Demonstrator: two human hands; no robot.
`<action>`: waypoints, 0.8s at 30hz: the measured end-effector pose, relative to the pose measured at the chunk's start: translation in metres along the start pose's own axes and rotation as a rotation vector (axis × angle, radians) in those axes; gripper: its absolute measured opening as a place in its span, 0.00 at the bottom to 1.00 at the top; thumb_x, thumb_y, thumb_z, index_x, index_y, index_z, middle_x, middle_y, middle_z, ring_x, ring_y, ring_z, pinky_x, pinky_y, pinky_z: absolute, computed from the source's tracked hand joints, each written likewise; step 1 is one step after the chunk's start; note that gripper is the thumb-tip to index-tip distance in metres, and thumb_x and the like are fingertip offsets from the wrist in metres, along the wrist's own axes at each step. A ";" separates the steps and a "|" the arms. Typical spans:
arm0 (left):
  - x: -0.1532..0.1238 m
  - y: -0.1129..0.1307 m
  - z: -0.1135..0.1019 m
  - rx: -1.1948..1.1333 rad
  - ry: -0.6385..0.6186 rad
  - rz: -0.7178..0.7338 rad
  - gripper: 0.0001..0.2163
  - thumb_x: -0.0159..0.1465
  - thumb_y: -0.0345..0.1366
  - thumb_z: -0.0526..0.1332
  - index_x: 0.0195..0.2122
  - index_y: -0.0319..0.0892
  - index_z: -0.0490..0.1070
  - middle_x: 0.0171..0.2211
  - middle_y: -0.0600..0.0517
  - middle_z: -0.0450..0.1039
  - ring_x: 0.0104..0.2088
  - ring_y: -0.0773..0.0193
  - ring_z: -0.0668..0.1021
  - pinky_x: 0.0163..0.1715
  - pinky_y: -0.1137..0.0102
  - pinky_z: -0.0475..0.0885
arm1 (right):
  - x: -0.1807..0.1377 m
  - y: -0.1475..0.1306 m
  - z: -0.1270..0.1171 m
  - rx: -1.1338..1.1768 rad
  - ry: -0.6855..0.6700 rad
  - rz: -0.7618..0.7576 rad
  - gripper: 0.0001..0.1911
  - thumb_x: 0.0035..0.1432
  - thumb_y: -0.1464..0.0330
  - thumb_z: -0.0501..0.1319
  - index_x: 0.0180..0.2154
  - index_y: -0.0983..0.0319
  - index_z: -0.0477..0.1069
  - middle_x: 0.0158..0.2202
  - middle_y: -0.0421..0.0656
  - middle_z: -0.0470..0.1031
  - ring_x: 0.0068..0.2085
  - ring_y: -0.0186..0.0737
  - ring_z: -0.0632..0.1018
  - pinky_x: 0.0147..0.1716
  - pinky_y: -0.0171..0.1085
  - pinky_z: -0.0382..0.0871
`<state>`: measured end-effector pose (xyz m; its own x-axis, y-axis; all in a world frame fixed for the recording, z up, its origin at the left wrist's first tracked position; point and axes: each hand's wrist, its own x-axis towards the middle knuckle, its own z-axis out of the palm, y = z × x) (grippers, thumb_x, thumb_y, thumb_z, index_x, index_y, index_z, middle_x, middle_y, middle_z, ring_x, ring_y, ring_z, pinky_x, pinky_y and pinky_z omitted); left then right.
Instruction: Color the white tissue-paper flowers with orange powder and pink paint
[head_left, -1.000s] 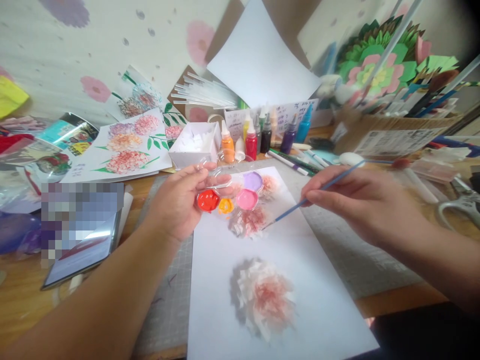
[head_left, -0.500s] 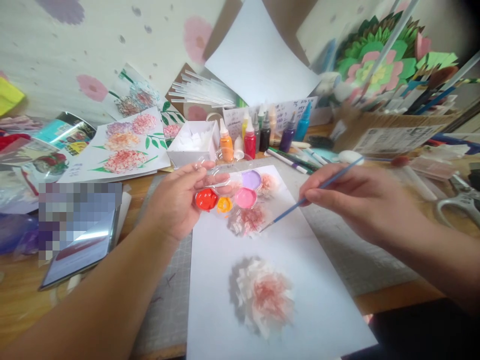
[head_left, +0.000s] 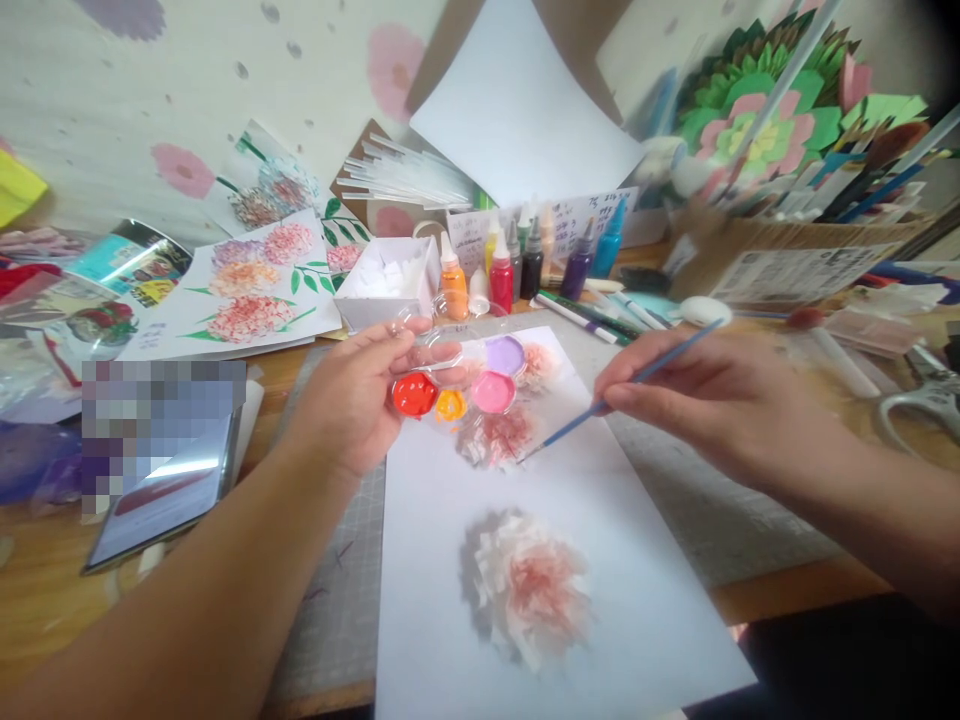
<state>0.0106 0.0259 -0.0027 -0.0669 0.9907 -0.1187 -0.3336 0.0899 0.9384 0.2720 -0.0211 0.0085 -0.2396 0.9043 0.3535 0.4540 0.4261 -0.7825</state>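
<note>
My left hand (head_left: 367, 395) grips a clear paint palette (head_left: 463, 352) by its edge, with red, orange, pink and lilac paint in its wells. Between the fingers of my right hand (head_left: 667, 385) is a thin blue paintbrush (head_left: 581, 422), slanting down to the left. Its tip is at the edge of a crumpled white and pink tissue flower (head_left: 499, 437); I cannot tell if it touches. Under the palette's far side another pinkish flower (head_left: 541, 366) partly shows. A larger flower (head_left: 531, 590) lies nearer on the white paper sheet (head_left: 645, 610).
Several paint bottles (head_left: 500, 280) stand behind the paper beside a white box (head_left: 386, 285) of white pieces. Flower pictures (head_left: 251, 290) and a tablet (head_left: 172, 480) are on the left. Scissors (head_left: 919, 405) and a cardboard box of brushes (head_left: 806, 260) are on the right. A grey cutting mat (head_left: 720, 510) lies beneath.
Almost nothing differs. The brush and my right hand have shifted very slightly left, and the whole view has moved a little.
</note>
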 end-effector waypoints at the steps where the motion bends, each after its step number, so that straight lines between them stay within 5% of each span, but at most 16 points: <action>1: 0.000 0.000 0.000 0.001 0.007 -0.001 0.04 0.62 0.26 0.61 0.32 0.35 0.75 0.36 0.45 0.80 0.38 0.52 0.84 0.41 0.51 0.81 | 0.000 -0.001 0.000 -0.001 -0.009 0.000 0.06 0.55 0.65 0.67 0.27 0.58 0.77 0.25 0.37 0.80 0.28 0.32 0.78 0.30 0.31 0.72; 24: -0.001 -0.002 -0.004 0.017 -0.029 0.006 0.03 0.61 0.27 0.62 0.33 0.36 0.75 0.38 0.44 0.80 0.40 0.50 0.84 0.44 0.51 0.80 | -0.010 -0.013 0.003 -0.140 0.015 -0.110 0.04 0.56 0.65 0.66 0.29 0.56 0.76 0.27 0.36 0.81 0.27 0.33 0.79 0.28 0.32 0.73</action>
<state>0.0078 0.0240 -0.0053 -0.0416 0.9937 -0.1042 -0.3168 0.0858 0.9446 0.2656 -0.0355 0.0138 -0.2819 0.8520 0.4411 0.5412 0.5208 -0.6602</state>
